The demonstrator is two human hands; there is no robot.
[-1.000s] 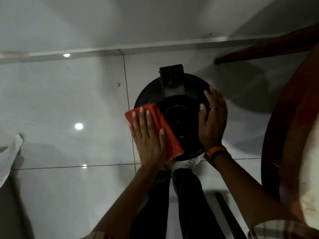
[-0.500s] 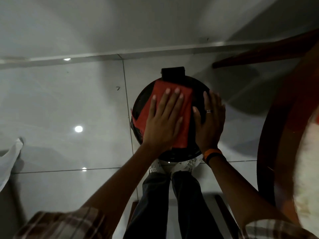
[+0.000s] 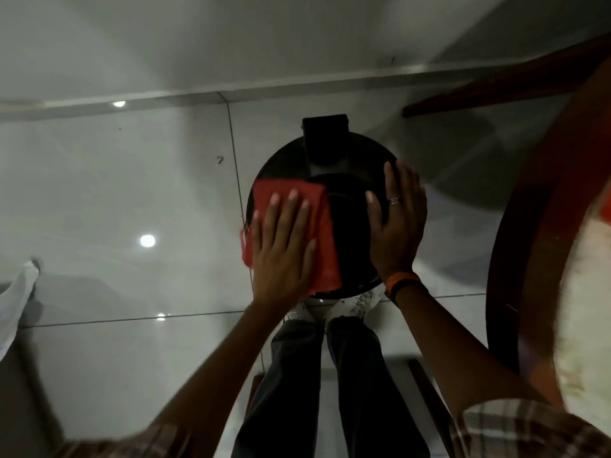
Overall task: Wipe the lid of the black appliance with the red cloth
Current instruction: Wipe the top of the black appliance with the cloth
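While my left hand point(image 3: 281, 252) presses the red cloth point(image 3: 322, 226) flat under spread fingers point(image 3: 291, 206) on the lid's point(image 3: 350, 206) left side, my right hand point(image 3: 396, 226) lies open-palmed on its right edge.

We see one black appliance point(image 3: 344, 180) with one round lid point(image 3: 350, 226). We see one red cloth point(image 3: 317, 219) on it. We count two hands: one left hand point(image 3: 282, 246) and one right hand point(image 3: 398, 223). The right hand has one ring point(image 3: 394, 200), and that wrist has one orange and black band point(image 3: 401, 284). We count two legs in dark pants point(image 3: 330, 385) and two shoes point(image 3: 334, 304). We see one white cloth point(image 3: 15, 302) at the left edge. We count four bright light spots point(image 3: 147, 240) shining on the floor point(image 3: 99, 193).
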